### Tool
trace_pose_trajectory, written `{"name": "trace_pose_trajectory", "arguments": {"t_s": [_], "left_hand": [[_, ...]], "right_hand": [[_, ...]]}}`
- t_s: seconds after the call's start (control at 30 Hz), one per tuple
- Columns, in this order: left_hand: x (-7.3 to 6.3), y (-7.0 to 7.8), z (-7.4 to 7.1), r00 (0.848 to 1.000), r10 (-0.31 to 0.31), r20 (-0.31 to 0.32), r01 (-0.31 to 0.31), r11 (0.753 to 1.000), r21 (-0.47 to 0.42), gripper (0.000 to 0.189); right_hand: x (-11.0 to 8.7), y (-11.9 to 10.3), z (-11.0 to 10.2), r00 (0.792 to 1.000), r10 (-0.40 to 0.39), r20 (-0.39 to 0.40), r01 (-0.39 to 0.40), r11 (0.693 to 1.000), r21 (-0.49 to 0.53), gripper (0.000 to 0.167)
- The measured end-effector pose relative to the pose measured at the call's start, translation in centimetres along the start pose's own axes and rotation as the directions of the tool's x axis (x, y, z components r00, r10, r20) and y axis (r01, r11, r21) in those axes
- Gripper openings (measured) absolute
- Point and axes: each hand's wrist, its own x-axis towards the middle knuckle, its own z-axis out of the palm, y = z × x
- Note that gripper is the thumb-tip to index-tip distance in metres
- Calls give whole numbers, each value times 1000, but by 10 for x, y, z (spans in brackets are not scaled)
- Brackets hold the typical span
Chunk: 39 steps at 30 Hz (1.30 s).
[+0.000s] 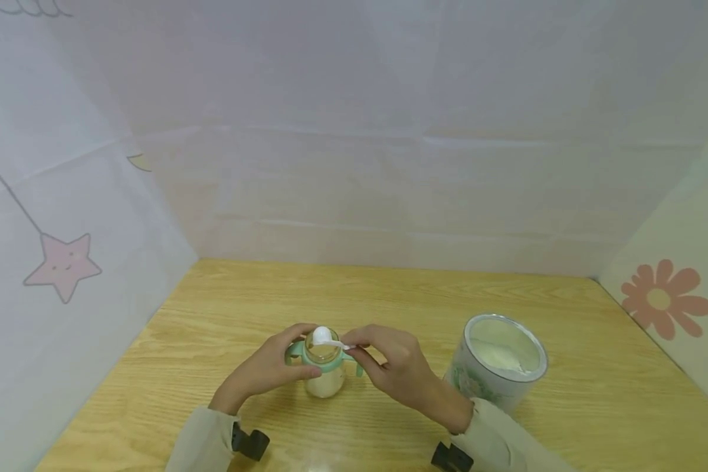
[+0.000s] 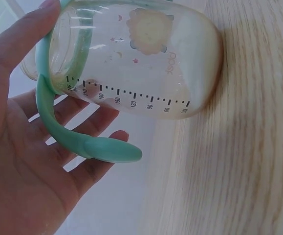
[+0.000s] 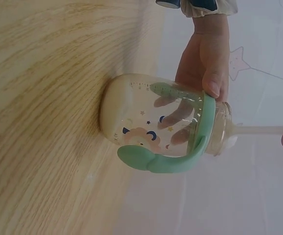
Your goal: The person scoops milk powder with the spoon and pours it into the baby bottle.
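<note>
Holding a white scoop (image 1: pixel 321 335) at the mouth of the baby bottle (image 1: pixel 324 383): right hand (image 1: pixel 396 364) has thumb and fingers pinched together on the end of the scoop's handle. Left hand (image 1: pixel 271 367) is clamped round the bottle by its green collar (image 2: pixel 42 63), thumb on one side, fingers curved behind. Bottle stands upright on the wooden table (image 1: pixel 360 295), in front of the person, between the hands, green side handles (image 3: pixel 175 164) sticking out. Pale contents (image 2: pixel 200 58) sit low in it, around the lowest marks of the printed scale. Open can (image 1: pixel 492 391) with pale powder (image 1: pixel 498 356) inside stands to the right, by the right forearm, no fingers on it.

Step in hand, as I'd judge it: emptying a scoop of powder into the bottle. Can't tell from these angles whether the scoop's bowl is inside the neck or just over the rim. Next move probably calls for a full turn of the scoop over the opening, maybe a light tap, left hand steadying the bottle. Narrow mouth, so an off-centre pour could spill powder down the outside.
</note>
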Motion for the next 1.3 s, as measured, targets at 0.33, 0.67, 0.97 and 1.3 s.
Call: {"name": "trace_pose_trajectory", "arguments": {"t_s": [0.33, 0.67, 0.97, 1.3], "left_hand": [[0, 0, 0, 1000, -24, -17, 23, 1000, -10, 67], [0, 1, 1, 1000, -21, -14, 21, 1000, 3, 66], [0, 3, 1, 1000, -15, 6, 15, 1000, -14, 66], [-1, 5, 0, 1000, -7, -1, 7, 1000, -7, 68]], "right_hand": [[-6, -2, -3, 1000, 0, 3, 0, 1000, 13, 20], [-13, -3, -5, 1000, -10, 3, 10, 1000, 5, 18], [-18, -2, -4, 999, -41, 15, 41, 999, 24, 7], [-18, -3, -6, 997, -69, 17, 69, 998, 3, 18]]}}
